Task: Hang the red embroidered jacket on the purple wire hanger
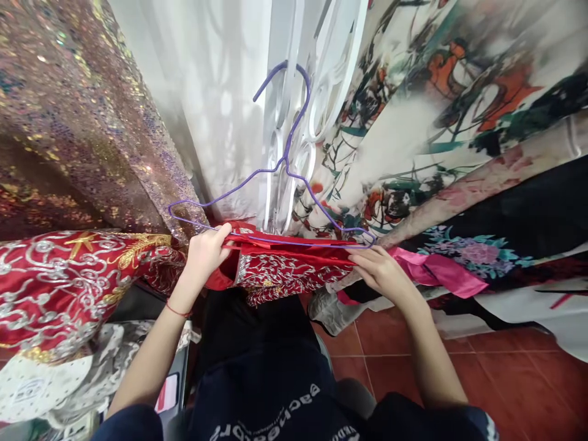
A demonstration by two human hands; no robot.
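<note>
A purple wire hanger (290,144) stands upright in front of me, its hook at the top. Along its bottom bar lies a red garment with silver embroidery (285,269), its plain red edge level with the bar. At the bar's left part my left hand (204,254) is closed, thumb on top, pinching the red cloth. My right hand (379,269) grips the cloth near the hanger's right corner, fingers pressed together over the edge. The underside of the cloth and some fingertips are hidden.
Sequined fabric (92,122) hangs on the left above a red embroidered piece (59,288). White ornate metalwork (316,110) rises behind the hanger. Floral fabric (441,79) and a pink ribbon (441,272) hang to the right. Red tiles (386,349) cover the floor.
</note>
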